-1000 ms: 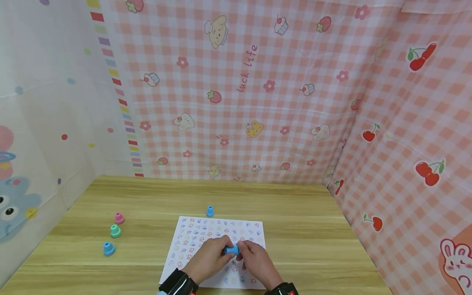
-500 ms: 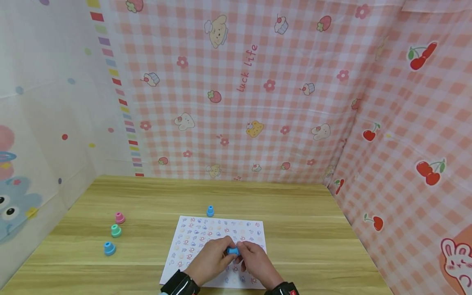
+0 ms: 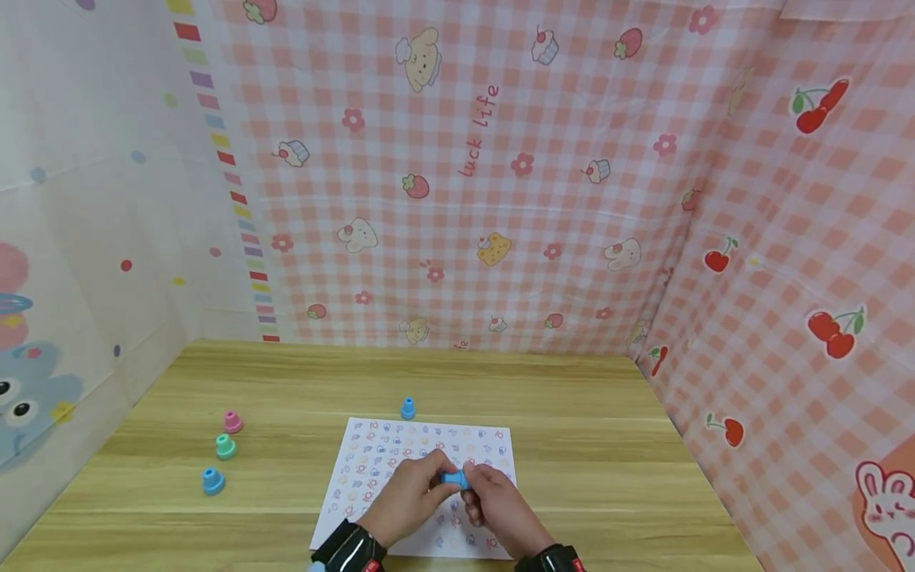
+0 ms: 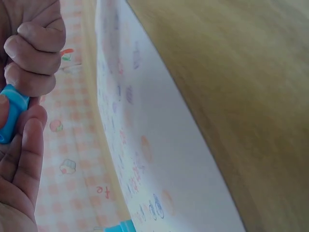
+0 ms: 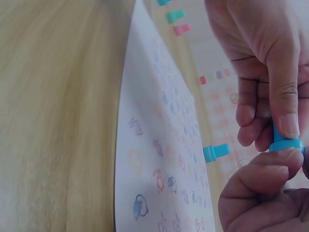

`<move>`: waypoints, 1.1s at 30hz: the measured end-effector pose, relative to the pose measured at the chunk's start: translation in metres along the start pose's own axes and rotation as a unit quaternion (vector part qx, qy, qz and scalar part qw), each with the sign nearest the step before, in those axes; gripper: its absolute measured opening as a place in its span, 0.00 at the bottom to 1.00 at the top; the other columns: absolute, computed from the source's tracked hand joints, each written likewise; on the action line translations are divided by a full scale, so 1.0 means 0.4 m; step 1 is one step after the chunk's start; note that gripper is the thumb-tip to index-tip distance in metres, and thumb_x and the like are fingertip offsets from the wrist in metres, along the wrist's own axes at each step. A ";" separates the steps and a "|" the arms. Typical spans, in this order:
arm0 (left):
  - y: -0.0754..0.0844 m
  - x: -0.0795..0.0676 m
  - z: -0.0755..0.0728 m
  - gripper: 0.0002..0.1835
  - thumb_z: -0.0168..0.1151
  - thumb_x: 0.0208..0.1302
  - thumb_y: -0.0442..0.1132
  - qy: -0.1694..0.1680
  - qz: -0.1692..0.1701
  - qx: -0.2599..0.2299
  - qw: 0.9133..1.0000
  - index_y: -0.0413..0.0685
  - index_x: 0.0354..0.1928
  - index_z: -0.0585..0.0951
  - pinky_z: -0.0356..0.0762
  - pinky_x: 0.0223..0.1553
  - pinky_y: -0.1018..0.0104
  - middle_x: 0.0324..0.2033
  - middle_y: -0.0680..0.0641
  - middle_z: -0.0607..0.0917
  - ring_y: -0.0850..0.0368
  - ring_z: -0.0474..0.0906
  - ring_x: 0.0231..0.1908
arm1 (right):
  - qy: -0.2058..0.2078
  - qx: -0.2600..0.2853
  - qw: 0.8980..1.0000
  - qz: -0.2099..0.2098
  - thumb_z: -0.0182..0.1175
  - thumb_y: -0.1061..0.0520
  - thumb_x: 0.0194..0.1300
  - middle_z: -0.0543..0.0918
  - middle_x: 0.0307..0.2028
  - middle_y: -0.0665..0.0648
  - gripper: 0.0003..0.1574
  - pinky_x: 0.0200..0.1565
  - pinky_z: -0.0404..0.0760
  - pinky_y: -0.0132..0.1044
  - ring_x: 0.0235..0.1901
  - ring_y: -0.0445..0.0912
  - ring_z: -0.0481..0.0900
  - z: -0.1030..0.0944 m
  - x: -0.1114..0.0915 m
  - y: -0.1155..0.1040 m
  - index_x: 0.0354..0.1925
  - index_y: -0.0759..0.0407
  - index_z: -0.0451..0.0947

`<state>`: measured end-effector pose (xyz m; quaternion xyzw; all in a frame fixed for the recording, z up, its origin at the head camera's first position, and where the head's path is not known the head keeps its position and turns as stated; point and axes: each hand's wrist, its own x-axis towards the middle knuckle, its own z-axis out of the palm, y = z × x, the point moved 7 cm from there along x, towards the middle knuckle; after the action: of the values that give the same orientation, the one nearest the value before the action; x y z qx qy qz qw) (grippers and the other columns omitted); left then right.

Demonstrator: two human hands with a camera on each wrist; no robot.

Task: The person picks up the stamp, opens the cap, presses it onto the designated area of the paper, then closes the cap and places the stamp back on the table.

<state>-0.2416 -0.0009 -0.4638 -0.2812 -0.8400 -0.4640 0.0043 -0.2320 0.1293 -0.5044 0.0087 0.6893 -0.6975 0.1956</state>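
With bent fingers, the left hand and right hand both pinch a small blue plastic stamp above the white paper sheet, where lots of little coloured prints look done, but capping or uncapping seems left.

In the head view, a wood-grained counter spans the lower frame. At lower centre lies a white sheet bearing rows of small coloured motifs; a blue piece stands just beside its far edge. At lower left, a pink piece, a mint-green piece and a second blue piece stand apart.
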 end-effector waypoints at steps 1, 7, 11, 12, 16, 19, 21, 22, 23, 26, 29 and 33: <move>-0.002 0.000 -0.003 0.05 0.66 0.65 0.42 0.003 -0.002 -0.006 1.000 0.52 0.39 0.79 0.71 0.27 0.72 0.29 0.59 0.84 0.69 0.72 0.25 | -0.006 0.017 1.000 0.001 0.44 0.44 0.80 0.70 0.27 0.50 0.21 0.29 0.66 0.31 0.25 0.40 0.66 0.001 0.000 -0.001 0.40 0.59 0.69; -0.012 0.001 -0.024 0.06 0.65 0.67 0.43 0.028 -0.010 -0.020 0.999 0.51 0.41 0.79 0.71 0.29 0.71 0.30 0.59 0.84 0.67 0.73 0.27 | 0.002 0.054 0.998 0.010 0.40 0.47 0.81 0.70 0.29 0.50 0.22 0.29 0.66 0.30 0.25 0.40 0.66 -0.015 -0.003 -0.006 0.45 0.63 0.70; -0.013 0.005 -0.040 0.06 0.66 0.66 0.40 0.041 -0.007 0.000 0.999 0.50 0.41 0.80 0.74 0.31 0.70 0.31 0.58 0.84 0.67 0.75 0.29 | 0.045 -0.011 0.999 -0.005 0.43 0.46 0.80 0.70 0.29 0.51 0.24 0.28 0.66 0.31 0.25 0.41 0.66 -0.032 -0.005 -0.015 0.47 0.66 0.72; -0.014 0.006 -0.044 0.06 0.66 0.66 0.39 0.042 -0.007 0.005 0.999 0.50 0.41 0.80 0.74 0.31 0.70 0.31 0.58 0.84 0.67 0.75 0.28 | 0.056 -0.030 0.998 -0.012 0.44 0.46 0.80 0.70 0.29 0.51 0.25 0.28 0.66 0.31 0.25 0.42 0.66 -0.034 -0.005 -0.018 0.48 0.67 0.72; -0.021 0.008 -0.058 0.06 0.67 0.65 0.39 0.039 -0.018 0.021 0.999 0.50 0.42 0.81 0.73 0.25 0.70 0.28 0.59 0.81 0.67 0.72 0.24 | 0.101 -0.109 0.988 -0.033 0.48 0.43 0.78 0.73 0.30 0.53 0.26 0.27 0.66 0.33 0.26 0.44 0.68 -0.042 -0.010 -0.031 0.50 0.66 0.73; -0.024 0.007 -0.066 0.06 0.66 0.66 0.40 0.033 -0.024 0.036 0.999 0.51 0.43 0.82 0.72 0.24 0.70 0.26 0.60 0.79 0.67 0.71 0.23 | 0.124 -0.159 0.979 -0.031 0.49 0.42 0.77 0.77 0.33 0.55 0.26 0.29 0.67 0.36 0.28 0.46 0.71 -0.045 -0.013 -0.034 0.53 0.63 0.74; -0.026 0.004 -0.069 0.05 0.65 0.67 0.39 0.025 -0.026 0.048 0.998 0.51 0.43 0.83 0.71 0.25 0.71 0.26 0.60 0.79 0.67 0.70 0.23 | 0.133 -0.179 0.974 -0.024 0.50 0.43 0.76 0.78 0.35 0.56 0.25 0.30 0.68 0.37 0.29 0.48 0.73 -0.047 -0.014 -0.032 0.56 0.61 0.75; -0.025 0.002 -0.071 0.05 0.65 0.67 0.39 0.021 -0.024 0.056 0.998 0.51 0.42 0.83 0.71 0.25 0.71 0.26 0.61 0.78 0.67 0.70 0.23 | 0.135 -0.189 0.972 -0.021 0.50 0.43 0.76 0.79 0.36 0.57 0.25 0.31 0.69 0.38 0.30 0.49 0.73 -0.047 -0.014 -0.032 0.56 0.60 0.75; -0.025 0.001 -0.072 0.04 0.64 0.68 0.39 0.016 -0.022 0.062 0.998 0.50 0.42 0.83 0.70 0.25 0.71 0.26 0.60 0.78 0.67 0.69 0.23 | 0.137 -0.197 0.971 -0.022 0.51 0.44 0.76 0.79 0.36 0.57 0.24 0.31 0.70 0.39 0.31 0.49 0.74 -0.047 -0.014 -0.032 0.57 0.59 0.75; -0.025 -0.001 -0.074 0.04 0.63 0.69 0.39 -0.002 -0.016 0.084 0.996 0.48 0.42 0.83 0.71 0.27 0.70 0.28 0.59 0.79 0.67 0.70 0.25 | 0.139 -0.223 0.964 -0.032 0.52 0.45 0.76 0.79 0.36 0.57 0.22 0.32 0.71 0.39 0.33 0.50 0.75 -0.048 -0.015 -0.036 0.57 0.58 0.75; -0.025 -0.004 -0.076 0.05 0.62 0.70 0.39 -0.020 -0.017 0.108 0.994 0.47 0.43 0.83 0.74 0.33 0.68 0.33 0.57 0.81 0.66 0.72 0.29 | 0.144 -0.249 0.957 -0.041 0.53 0.46 0.76 0.78 0.35 0.56 0.22 0.32 0.70 0.40 0.33 0.49 0.74 -0.048 -0.015 -0.041 0.58 0.58 0.75; -0.026 -0.013 -0.072 0.05 0.63 0.69 0.38 -0.049 -0.021 0.139 0.989 0.47 0.43 0.83 0.77 0.39 0.65 0.35 0.56 0.83 0.66 0.74 0.33 | 0.155 -0.267 0.951 -0.033 0.54 0.46 0.75 0.76 0.35 0.54 0.22 0.33 0.69 0.39 0.35 0.47 0.72 -0.050 -0.016 -0.040 0.57 0.59 0.75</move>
<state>-0.2497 -0.0301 -0.4569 -0.2825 -0.9013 -0.3284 -0.0072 -0.2359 0.1500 -0.4881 0.0413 0.8721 -0.4840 0.0587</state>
